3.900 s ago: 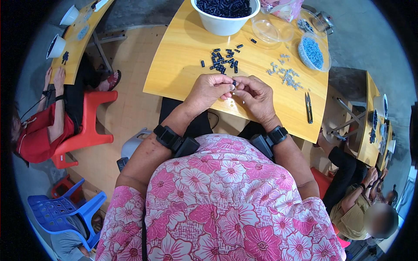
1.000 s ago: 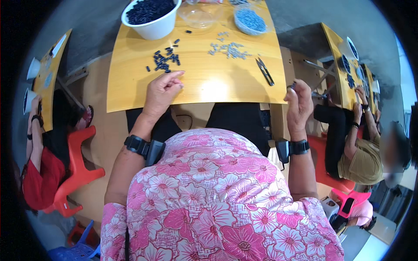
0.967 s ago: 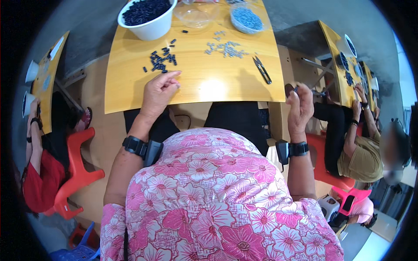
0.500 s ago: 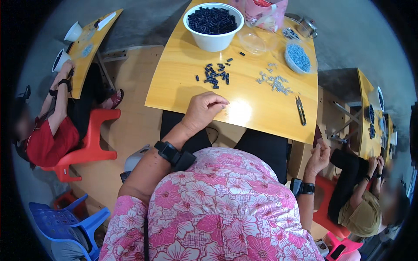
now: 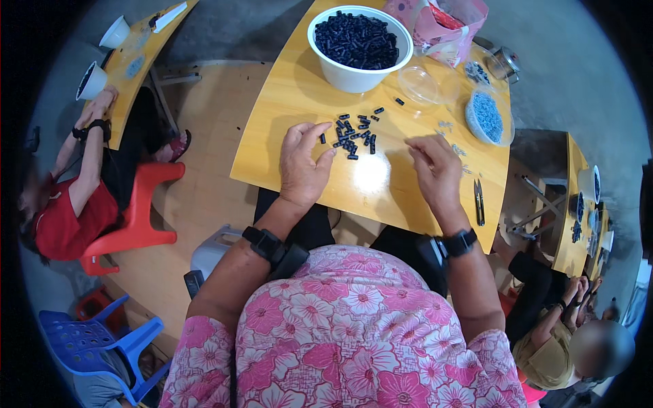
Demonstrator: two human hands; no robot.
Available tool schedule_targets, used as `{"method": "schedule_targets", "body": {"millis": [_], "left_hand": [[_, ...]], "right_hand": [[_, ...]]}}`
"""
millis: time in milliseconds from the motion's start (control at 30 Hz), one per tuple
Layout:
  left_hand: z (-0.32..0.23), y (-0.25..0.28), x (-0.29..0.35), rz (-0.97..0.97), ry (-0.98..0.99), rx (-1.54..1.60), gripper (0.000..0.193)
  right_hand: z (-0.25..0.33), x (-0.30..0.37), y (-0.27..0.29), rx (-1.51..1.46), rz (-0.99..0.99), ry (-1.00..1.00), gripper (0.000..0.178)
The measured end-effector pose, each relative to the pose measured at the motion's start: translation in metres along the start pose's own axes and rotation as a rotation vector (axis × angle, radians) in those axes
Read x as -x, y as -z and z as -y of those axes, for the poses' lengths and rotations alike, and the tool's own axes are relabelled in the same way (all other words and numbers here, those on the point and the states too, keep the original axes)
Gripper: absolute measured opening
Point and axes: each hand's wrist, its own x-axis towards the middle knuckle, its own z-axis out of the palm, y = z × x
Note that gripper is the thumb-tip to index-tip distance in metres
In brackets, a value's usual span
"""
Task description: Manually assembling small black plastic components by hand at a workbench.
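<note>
On the yellow table (image 5: 272,146), a loose pile of short black tubular pieces (image 5: 350,139) lies in front of me. My left hand (image 5: 304,163) is at the left side of this pile, thumb and fingers apart, with nothing visible between them. To the right of the pile, my right hand (image 5: 437,173) hovers with its fingers curled in; whatever they may hold cannot be made out. Small clear pieces (image 5: 460,149) are scattered beside that hand and partly hidden by it. Thread snips (image 5: 479,202) with black handles lie near the table's right edge.
A white tub (image 5: 360,78) of black pieces stands at the back. Behind the right hand are a clear lid (image 5: 418,85), a bowl of light-blue pieces (image 5: 485,119), a pink bag (image 5: 452,34) and a metal cup (image 5: 503,64). Other people sit at tables on both sides.
My right hand has come from beyond the table's right edge to over the tabletop. My left hand has shifted up to the black pile, and its pinched fingers have spread.
</note>
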Motion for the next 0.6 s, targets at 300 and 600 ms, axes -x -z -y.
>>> {"method": "schedule_targets", "body": {"millis": [300, 600], "left_hand": [[-0.004, 0.004, -0.001, 0.008, -0.013, 0.070, 0.041], [-0.003, 0.001, -0.001, 0.001, -0.033, 0.027, 0.041]], "right_hand": [[-0.018, -0.038, -0.057, 0.064, 0.021, -0.009, 0.008], [-0.013, -0.029, -0.057, 0.031, 0.061, 0.042, 0.009]]}}
